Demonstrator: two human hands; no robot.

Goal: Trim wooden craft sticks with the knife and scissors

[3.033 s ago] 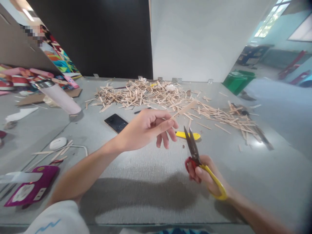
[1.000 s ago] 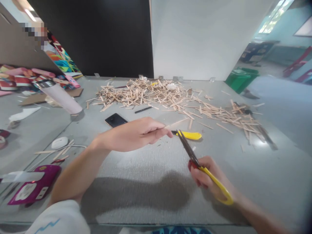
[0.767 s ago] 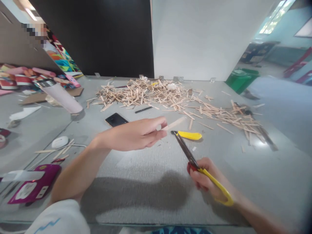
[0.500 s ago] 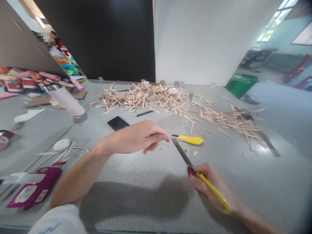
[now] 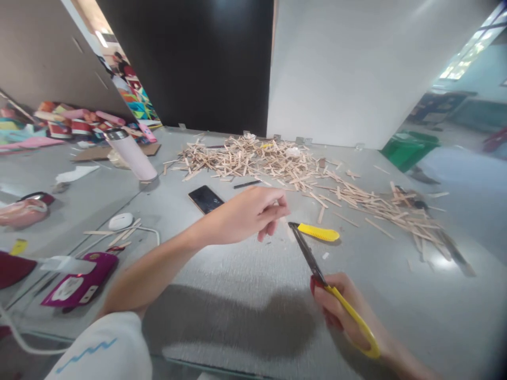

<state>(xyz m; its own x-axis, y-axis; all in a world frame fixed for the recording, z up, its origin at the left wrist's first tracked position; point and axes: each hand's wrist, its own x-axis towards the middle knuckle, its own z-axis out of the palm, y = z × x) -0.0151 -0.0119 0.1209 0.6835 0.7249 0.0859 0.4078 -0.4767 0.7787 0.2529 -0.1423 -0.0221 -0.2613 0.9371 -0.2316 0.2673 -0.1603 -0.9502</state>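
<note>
A grey table [image 5: 245, 316] is filling most of the frame, running from the bottom edge up to a black panel [image 5: 190, 58] and a white panel [image 5: 348, 68] standing along its far side. A broad heap of wooden sticks [image 5: 253, 161] is lying across the upper middle of the table and trailing off toward the right. A green bin [image 5: 410, 150] is sitting at the right edge, beyond the table.

The left hand [image 5: 247, 214] is hovering above the table near the centre of the frame, its fingers curling loosely downward; a pale sliver seems to be showing just below the fingertips, but it is too blurred to tell whether the hand is pinching anything. The right hand [image 5: 344, 314] is sitting in the lower right, fingers wrapping around the yellow and red handles of the scissors [image 5: 317, 269]. The dark blades are lying together and pointing up and left, their tip ending just beside the left hand's fingertips.

A yellow utility knife [image 5: 319, 232] is lying flat on the table just right of the blade tip. A pink tumbler [image 5: 132, 155] is standing in the upper left, tilting in the wide view. A magenta case [image 5: 79, 279] is lying at the lower left, a black phone [image 5: 206, 199] is lying face up left of the left hand, and a small white oval device [image 5: 121, 221] is resting further left.
</note>
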